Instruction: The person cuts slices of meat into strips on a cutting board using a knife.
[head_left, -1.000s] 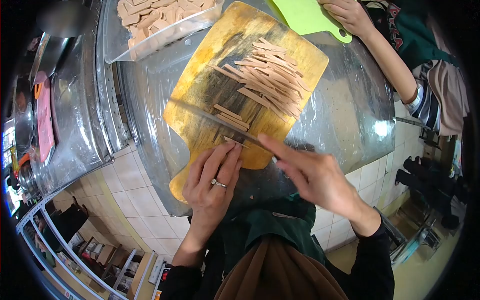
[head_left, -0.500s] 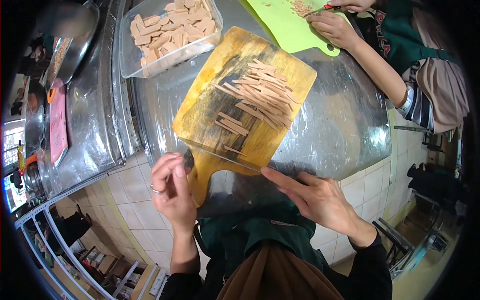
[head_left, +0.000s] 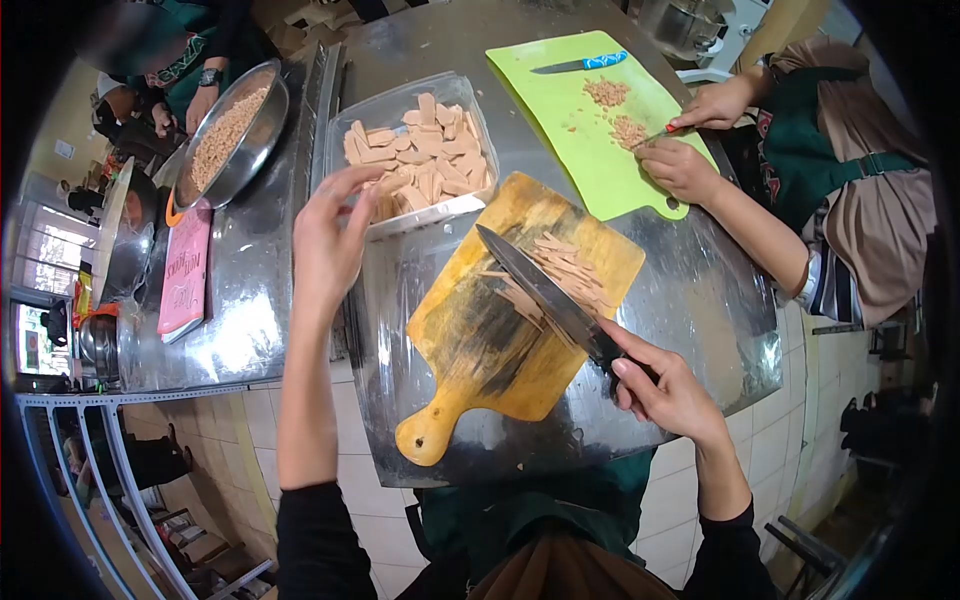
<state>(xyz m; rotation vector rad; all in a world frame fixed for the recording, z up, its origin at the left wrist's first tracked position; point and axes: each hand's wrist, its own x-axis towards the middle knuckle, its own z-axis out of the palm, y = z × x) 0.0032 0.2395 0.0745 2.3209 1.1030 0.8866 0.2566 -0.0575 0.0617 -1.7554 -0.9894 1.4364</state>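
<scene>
My right hand (head_left: 665,385) grips the black handle of a large kitchen knife (head_left: 530,285). Its blade lies slantwise over the wooden cutting board (head_left: 455,335), along a heap of thin tan strips (head_left: 570,268) that it partly hides. The strips are gathered on the board's right half. At the near left rim of a clear plastic container (head_left: 485,120), my left hand (head_left: 332,225) reaches in with thumb and fingers apart. Flat tan slices (head_left: 430,140) of a firm food fill the container, some right by my fingertips.
A co-worker's hands (head_left: 680,165) cut small bits on a green cutting board (head_left: 540,100), where a blue-handled knife (head_left: 590,64) lies. Left, on another metal table, are a steel bowl of crumbs (head_left: 225,140) and a pink packet (head_left: 187,270). Another person stands beyond the bowl.
My left hand has gone from beside the board's handle up to the container. The knife has moved from the board's near end onto the strips, and the loose strips now lie nearer the heap.
</scene>
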